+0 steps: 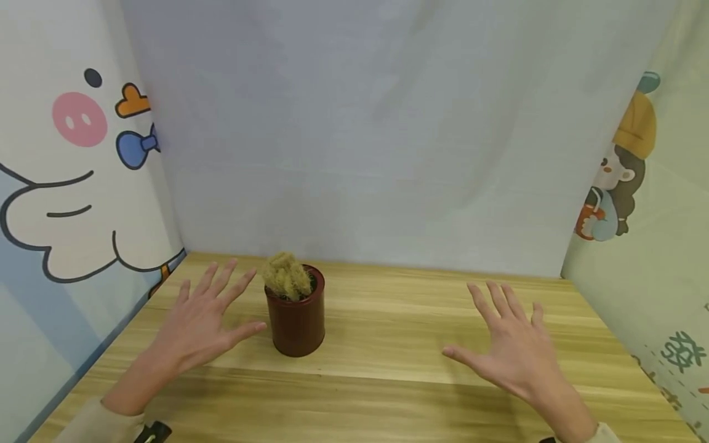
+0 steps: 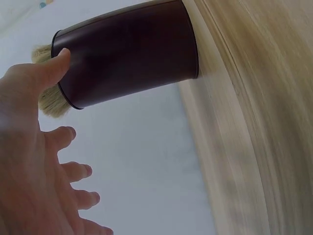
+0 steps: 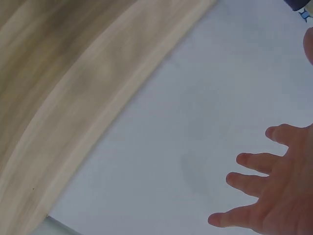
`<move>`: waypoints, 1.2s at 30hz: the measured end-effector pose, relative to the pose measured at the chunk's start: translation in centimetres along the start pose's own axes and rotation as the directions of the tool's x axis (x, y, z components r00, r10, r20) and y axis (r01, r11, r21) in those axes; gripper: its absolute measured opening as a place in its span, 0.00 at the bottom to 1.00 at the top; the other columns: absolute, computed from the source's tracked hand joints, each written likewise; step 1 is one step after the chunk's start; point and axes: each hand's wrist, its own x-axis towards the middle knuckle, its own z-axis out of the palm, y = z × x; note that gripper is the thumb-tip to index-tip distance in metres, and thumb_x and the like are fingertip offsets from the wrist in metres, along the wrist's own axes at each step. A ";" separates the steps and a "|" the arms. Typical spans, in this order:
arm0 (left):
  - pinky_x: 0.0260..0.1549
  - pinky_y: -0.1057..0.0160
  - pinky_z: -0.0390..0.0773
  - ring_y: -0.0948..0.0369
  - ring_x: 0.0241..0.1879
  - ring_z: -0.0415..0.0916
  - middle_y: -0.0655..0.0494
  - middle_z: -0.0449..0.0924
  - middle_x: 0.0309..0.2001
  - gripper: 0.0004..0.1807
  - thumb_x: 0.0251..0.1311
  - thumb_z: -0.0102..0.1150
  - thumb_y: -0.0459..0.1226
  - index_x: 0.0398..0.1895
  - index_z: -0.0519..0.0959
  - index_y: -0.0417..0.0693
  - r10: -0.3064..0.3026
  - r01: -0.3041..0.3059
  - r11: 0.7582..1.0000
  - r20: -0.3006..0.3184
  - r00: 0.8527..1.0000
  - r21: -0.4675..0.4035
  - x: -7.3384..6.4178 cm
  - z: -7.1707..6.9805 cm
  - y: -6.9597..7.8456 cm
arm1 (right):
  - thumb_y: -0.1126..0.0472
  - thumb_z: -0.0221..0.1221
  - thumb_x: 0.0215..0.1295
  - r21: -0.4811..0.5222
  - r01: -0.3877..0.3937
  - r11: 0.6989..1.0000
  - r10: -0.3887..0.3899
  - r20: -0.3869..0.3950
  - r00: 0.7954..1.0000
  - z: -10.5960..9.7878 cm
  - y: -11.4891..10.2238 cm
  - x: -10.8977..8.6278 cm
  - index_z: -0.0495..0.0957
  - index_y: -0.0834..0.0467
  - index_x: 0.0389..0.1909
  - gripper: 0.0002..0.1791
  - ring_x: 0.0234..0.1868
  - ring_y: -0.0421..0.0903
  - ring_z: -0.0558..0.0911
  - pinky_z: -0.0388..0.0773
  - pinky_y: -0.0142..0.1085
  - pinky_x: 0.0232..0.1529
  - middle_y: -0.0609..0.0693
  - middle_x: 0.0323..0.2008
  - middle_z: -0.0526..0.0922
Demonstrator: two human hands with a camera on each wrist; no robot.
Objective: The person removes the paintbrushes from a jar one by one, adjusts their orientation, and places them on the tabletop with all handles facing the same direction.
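A dark red cylindrical pot [image 1: 297,326] stands upright on the wooden table, left of the middle in the head view. Out of its top rises a fuzzy yellowish tuft [image 1: 285,277] that looks like a cactus. Just left of the pot, my left hand [image 1: 202,323] is spread palm down, its thumb tip close by the pot's side. In the left wrist view the thumb overlaps the rim of the pot [image 2: 129,54]. Well to the right, my right hand [image 1: 517,351] is spread with straight fingers and holds nothing; its fingers also show in the right wrist view.
The wooden table [image 1: 388,351] meets a plain pale curtain [image 1: 382,135] along its back edge. On the left hangs a cloth [image 1: 61,203] printed with a cartoon bird; on the right, a pale green cloth [image 1: 659,264] with a cartoon figure.
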 end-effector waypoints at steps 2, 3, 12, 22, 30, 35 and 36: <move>0.67 0.19 0.48 0.32 0.79 0.46 0.39 0.47 0.84 0.54 0.65 0.57 0.71 0.86 0.55 0.57 0.003 -0.004 1.000 -0.002 1.000 -0.022 0.1 0.0 0.1 | 0.16 0.60 0.55 0.013 0.018 1.000 -0.018 -0.010 1.000 -0.1 -0.7 0.1 0.54 0.49 0.86 0.65 0.80 0.68 0.55 0.44 0.80 0.68 0.66 0.79 0.60; 0.67 0.20 0.49 0.32 0.79 0.46 0.39 0.47 0.84 0.54 0.65 0.58 0.71 0.87 0.54 0.57 0.005 -0.005 0.999 -0.003 1.000 -0.035 0.2 0.0 0.2 | 0.17 0.60 0.56 0.019 0.030 0.999 -0.029 -0.019 0.999 -0.1 -1.0 0.2 0.55 0.49 0.85 0.64 0.80 0.67 0.56 0.45 0.79 0.68 0.66 0.79 0.60; 0.67 0.24 0.57 0.34 0.79 0.50 0.40 0.51 0.83 0.57 0.63 0.64 0.67 0.87 0.51 0.57 -0.015 0.011 0.977 -0.018 1.000 -0.213 0.6 0.4 1.0 | 0.21 0.65 0.57 0.058 0.164 0.985 -0.158 -0.091 0.983 0.2 -3.8 1.4 0.58 0.51 0.84 0.62 0.76 0.63 0.65 0.59 0.73 0.69 0.63 0.75 0.68; 0.67 0.27 0.62 0.34 0.76 0.57 0.39 0.56 0.81 0.57 0.61 0.69 0.65 0.85 0.56 0.47 -0.081 0.074 0.916 -0.001 0.997 -0.395 1.5 1.1 1.6 | 0.29 0.72 0.57 0.165 0.270 0.949 -0.252 -0.123 0.960 1.0 -7.6 2.9 0.60 0.52 0.83 0.59 0.70 0.60 0.74 0.76 0.61 0.62 0.56 0.74 0.71; 0.67 0.28 0.64 0.32 0.75 0.59 0.32 0.61 0.77 0.56 0.62 0.72 0.59 0.83 0.59 0.37 -0.108 0.105 0.855 0.023 0.994 -0.507 2.2 1.7 1.7 | 0.38 0.76 0.58 0.270 0.337 0.902 -0.309 -0.140 0.941 2.2 -10.3 4.6 0.61 0.50 0.83 0.56 0.65 0.57 0.79 0.77 0.57 0.62 0.53 0.70 0.78; 0.66 0.31 0.67 0.32 0.73 0.61 0.29 0.62 0.76 0.54 0.63 0.73 0.56 0.82 0.59 0.35 -0.108 0.097 0.821 0.014 0.994 -0.563 2.5 2.1 1.8 | 0.43 0.77 0.59 0.376 0.341 0.862 -0.313 -0.134 0.940 3.0 -11.9 5.8 0.63 0.51 0.82 0.53 0.64 0.56 0.80 0.77 0.56 0.62 0.53 0.68 0.79; 0.67 0.32 0.68 0.32 0.74 0.61 0.29 0.62 0.76 0.54 0.63 0.73 0.55 0.82 0.59 0.35 -0.106 0.094 0.812 0.013 0.994 -0.577 2.6 2.2 1.8 | 0.44 0.77 0.59 0.396 0.334 0.855 -0.309 -0.126 0.943 3.2 -12.2 6.0 0.63 0.51 0.82 0.53 0.63 0.55 0.80 0.78 0.55 0.61 0.52 0.67 0.80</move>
